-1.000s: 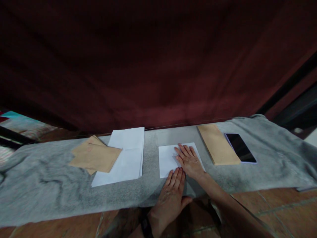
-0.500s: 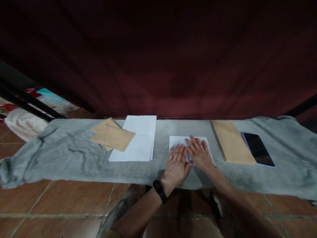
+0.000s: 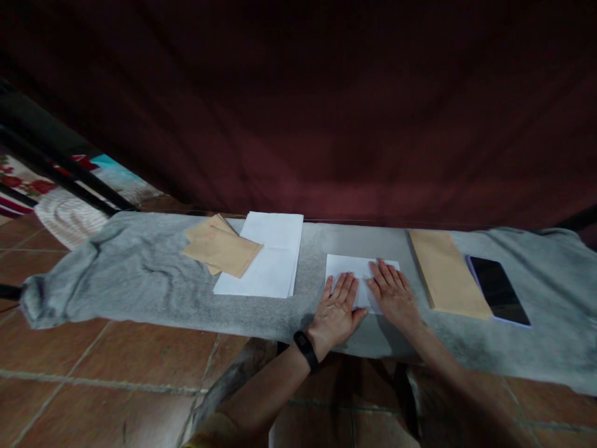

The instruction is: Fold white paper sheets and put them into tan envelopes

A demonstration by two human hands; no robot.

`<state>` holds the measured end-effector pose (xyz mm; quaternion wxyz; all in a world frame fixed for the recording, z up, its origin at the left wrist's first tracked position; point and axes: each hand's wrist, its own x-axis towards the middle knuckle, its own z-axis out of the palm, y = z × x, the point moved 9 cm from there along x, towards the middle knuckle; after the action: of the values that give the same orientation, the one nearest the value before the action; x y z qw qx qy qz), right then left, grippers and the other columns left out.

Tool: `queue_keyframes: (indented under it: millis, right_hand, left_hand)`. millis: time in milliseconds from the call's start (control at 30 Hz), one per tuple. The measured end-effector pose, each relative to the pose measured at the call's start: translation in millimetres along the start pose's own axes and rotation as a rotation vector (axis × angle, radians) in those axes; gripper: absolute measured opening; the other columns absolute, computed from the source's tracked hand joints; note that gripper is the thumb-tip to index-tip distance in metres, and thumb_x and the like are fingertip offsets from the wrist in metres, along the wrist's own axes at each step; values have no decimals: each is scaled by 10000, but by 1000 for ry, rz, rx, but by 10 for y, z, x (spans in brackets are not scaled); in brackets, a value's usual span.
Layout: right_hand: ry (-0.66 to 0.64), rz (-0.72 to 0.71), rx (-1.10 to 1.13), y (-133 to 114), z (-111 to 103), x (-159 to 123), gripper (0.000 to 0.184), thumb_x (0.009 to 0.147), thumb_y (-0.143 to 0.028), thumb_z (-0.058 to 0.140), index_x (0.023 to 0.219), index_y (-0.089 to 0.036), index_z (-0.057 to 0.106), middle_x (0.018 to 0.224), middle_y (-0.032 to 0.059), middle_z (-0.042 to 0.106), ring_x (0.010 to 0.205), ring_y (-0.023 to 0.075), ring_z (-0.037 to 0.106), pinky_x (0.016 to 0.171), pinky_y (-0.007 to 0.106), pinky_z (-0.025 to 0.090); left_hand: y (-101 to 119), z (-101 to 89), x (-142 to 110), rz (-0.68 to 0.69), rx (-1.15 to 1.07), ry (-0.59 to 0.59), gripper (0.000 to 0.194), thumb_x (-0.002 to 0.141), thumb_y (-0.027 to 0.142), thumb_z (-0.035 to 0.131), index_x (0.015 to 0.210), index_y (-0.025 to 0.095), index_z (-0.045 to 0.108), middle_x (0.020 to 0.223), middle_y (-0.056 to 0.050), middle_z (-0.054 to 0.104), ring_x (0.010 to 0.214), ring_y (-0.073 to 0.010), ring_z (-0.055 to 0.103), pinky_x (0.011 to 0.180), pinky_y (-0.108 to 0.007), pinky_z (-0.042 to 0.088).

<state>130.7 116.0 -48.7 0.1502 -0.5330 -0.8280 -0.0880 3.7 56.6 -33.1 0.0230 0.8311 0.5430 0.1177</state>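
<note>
A white sheet of paper (image 3: 361, 266), smaller than the sheets to its left and perhaps folded, lies on the grey cloth in front of me. My left hand (image 3: 336, 311) rests flat on its left part, fingers stretched out and thumb apart. On its right part lies my right hand (image 3: 395, 295), palm down with fingers extended. A gap between the hands shows the paper's middle. Neither hand grips anything. Parts of the paper's left and right edges are hidden under the hands.
White sheets (image 3: 275, 261) lie to the left, with several small brown envelopes (image 3: 228, 249) partly over them. On the right are a stack of larger brown envelopes (image 3: 450, 274) and a phone (image 3: 499, 289). Grey cloth (image 3: 140, 267) covers the bench; a dark red curtain (image 3: 326, 124) hangs behind.
My hands have spread apart on the paper, the right one moving to the right. Both remain flat. The whole view has shifted and tilted slightly.
</note>
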Motion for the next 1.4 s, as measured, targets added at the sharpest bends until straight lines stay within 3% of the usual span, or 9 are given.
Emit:
queue_keyframes:
  millis: [533, 667, 867, 1000, 1167, 1400]
  right_hand:
    - [124, 75, -44, 180, -151, -225, 620, 1054, -427, 343, 1571, -86, 304, 1565, 198, 411, 1428, 316, 429, 1137, 487, 379]
    - [155, 108, -45, 197, -199, -265, 645, 1050, -446, 369, 1563, -60, 306, 1535, 212, 454, 1399, 320, 465, 1120, 476, 404]
    - [165, 196, -6, 260, -264, -236, 581, 1053, -412, 358, 1508, -56, 422, 1487, 210, 516, 1392, 346, 471, 1123, 514, 405]
    - [119, 174, 116, 128, -252, -86, 567, 1067, -393, 293, 1517, -72, 416, 1533, 187, 467, 1450, 298, 402, 1165, 492, 375]
    - [45, 49, 226, -233, -145, 67, 546, 1076, -372, 228, 1509, -119, 444, 1545, 125, 470, 1466, 240, 379, 1196, 473, 350]
    - [93, 47, 128, -252, -105, 22, 509, 1065, -336, 315, 1488, -101, 471, 1544, 144, 464, 1467, 275, 374, 1195, 489, 331]
  left_hand:
    - [-91, -60, -43, -36, -16, 22, 666, 1044, 528, 311, 1569, 121, 260, 1629, -150, 328, 1531, -249, 237, 1238, -548, 211]
    - [-161, -90, -68, -96, 38, 41, 621, 1047, 468, 347, 1548, 103, 306, 1604, -172, 368, 1512, -265, 290, 1214, -545, 276]
    - [-199, -175, 48, -152, 55, 80, 516, 1042, 336, 351, 1487, 88, 433, 1554, -171, 451, 1485, -270, 352, 1238, -528, 253]
    - [-78, -169, 234, -112, 12, 89, 517, 1037, 307, 356, 1501, 88, 418, 1582, -153, 416, 1506, -266, 304, 1243, -508, 270]
    - [82, 7, 406, -54, -3, 66, 543, 1004, 169, 320, 1539, 79, 348, 1602, -151, 375, 1520, -259, 260, 1244, -524, 267]
    - [-77, 111, 405, -112, 41, 58, 541, 1007, 191, 317, 1537, 101, 366, 1611, -129, 359, 1516, -255, 268, 1242, -505, 260]
